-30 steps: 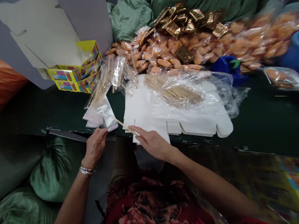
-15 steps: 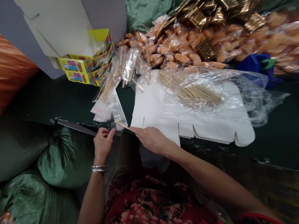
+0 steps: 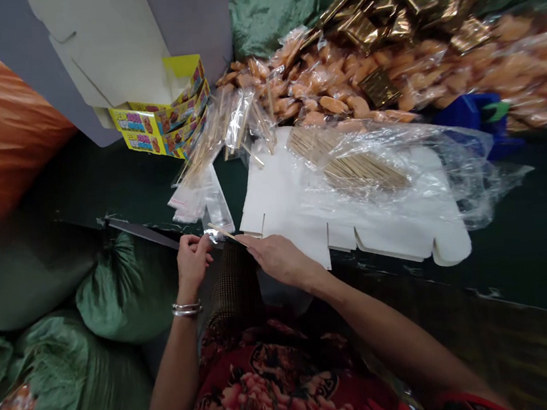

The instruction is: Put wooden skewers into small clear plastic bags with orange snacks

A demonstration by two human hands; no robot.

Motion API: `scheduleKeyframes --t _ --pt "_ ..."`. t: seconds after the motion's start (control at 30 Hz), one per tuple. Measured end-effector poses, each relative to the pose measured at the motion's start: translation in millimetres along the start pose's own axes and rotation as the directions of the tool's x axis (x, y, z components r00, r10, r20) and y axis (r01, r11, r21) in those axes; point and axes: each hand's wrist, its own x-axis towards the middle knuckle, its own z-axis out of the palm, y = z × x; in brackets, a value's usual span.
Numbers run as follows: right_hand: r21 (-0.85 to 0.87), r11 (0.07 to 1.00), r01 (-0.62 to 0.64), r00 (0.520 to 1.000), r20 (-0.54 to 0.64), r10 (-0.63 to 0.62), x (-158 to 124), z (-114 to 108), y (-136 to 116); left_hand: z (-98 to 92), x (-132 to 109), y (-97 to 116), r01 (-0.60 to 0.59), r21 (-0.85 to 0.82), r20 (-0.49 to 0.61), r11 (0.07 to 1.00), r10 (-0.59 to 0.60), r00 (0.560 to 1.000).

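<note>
My left hand (image 3: 193,261), with bracelets at the wrist, pinches a small clear plastic bag (image 3: 213,235) at the table's front edge. Facing it, my right hand (image 3: 272,253) is closed on thin wooden sticks (image 3: 225,232), whose tips point left across the bag. Whether the tips are inside the bag I cannot make out. Just beyond my hands lies a stack of flat clear bags (image 3: 190,201). Filled bags of sticks (image 3: 237,122) are heaped behind that stack. To the right, a big bundle of loose sticks (image 3: 364,166) rests partly under clear plastic film.
Flattened white cardboard (image 3: 275,184) lies under the bundle. Yellow printed boxes (image 3: 143,131) stand at the back left. Orange wrapped pieces (image 3: 329,93) and gold packets (image 3: 401,23) are piled at the back, near a blue container (image 3: 469,125). Green sacks (image 3: 114,293) sit at lower left.
My left hand has shifted slightly right, and the plastic between my hands now catches the light over the stick tips. My right hand keeps its hold on the sticks.
</note>
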Motion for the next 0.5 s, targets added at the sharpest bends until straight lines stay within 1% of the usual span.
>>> scheduleKeyframes --t 0.13,0.23,0.37,0.5 --pt "0.009 1.000 0.022 1.000 0.004 -0.022 -0.2 2.8 -0.3 7.0 -1.6 -2.2 0.013 -0.086 -0.013 0.996 -0.014 1.000" --pt "0.042 0.999 0.027 1.000 -0.002 -0.027 -2.5 3.0 2.0 6.2 -2.9 1.2 0.039 -0.175 -0.008 0.984 -0.041 0.999" --pt "0.145 0.988 0.047 0.999 -0.019 -0.045 -6.5 0.7 3.3 1.3 -5.2 9.7 0.114 -0.282 0.058 0.953 -0.102 0.993" --pt "0.249 0.967 0.057 0.998 0.013 -0.063 -7.1 -1.3 -0.2 -0.3 -8.2 15.1 0.163 -0.346 0.111 0.924 -0.132 0.985"
